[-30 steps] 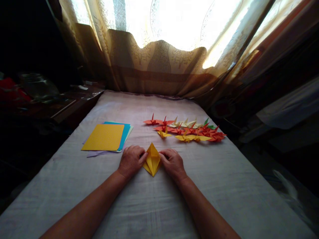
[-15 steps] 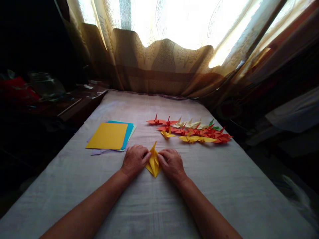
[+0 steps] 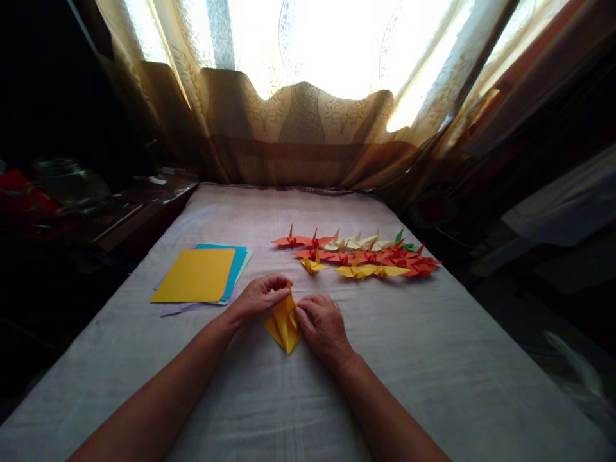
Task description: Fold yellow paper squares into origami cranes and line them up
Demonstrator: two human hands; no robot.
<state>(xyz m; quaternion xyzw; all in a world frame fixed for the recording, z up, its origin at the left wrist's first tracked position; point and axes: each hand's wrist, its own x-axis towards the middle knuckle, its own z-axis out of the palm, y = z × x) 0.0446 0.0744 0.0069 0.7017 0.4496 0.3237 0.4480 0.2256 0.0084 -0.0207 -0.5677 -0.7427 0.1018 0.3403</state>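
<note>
One yellow origami piece (image 3: 285,326) part-folded; paper cranes (image 3: 359,270) done, paper sheets (image 3: 195,276) unfolded.
Piece sits mid-cloth (image 3: 414,372), between left and right edges; cranes toward right edge, sheets toward left. Left hand (image 3: 261,298) pinches its top tip, right hand (image 3: 323,324) clamped on its right side. Versus half a second ago: left grip moved from side to tip.

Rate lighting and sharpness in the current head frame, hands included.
Head view: upper curtain blown out white by backlight; head view: both sides sink into shadow and smear toward the edges; head view: left hand, right hand and yellow folded paper dim but readable.
</note>
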